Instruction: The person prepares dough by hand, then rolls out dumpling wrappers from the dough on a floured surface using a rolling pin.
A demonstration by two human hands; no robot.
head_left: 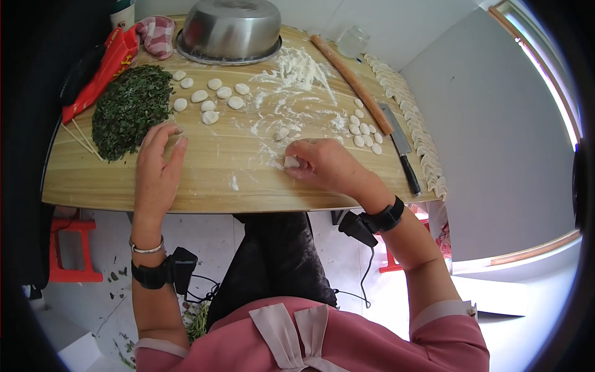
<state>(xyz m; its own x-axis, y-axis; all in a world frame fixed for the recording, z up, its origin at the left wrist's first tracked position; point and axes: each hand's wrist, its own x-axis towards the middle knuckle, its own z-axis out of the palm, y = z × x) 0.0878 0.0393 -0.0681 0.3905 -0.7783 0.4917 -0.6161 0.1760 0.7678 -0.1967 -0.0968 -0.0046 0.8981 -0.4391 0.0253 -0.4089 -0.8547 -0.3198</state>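
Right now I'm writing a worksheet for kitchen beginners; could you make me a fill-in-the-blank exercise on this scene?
1. The right hand holds a small pale piece of ____.
2. Of the chopped greens and the folded dumplings, the left hand is nearer to the ____.
3. The metal bowl stands upside ____.
4. To the right of the rolling pin lies a ____ with a black handle.

Missing words: dough; chopped greens; down; knife.

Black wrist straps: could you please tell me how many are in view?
2: the left strap is on the left arm, beside a silver bangle, and the right strap is on the right arm.
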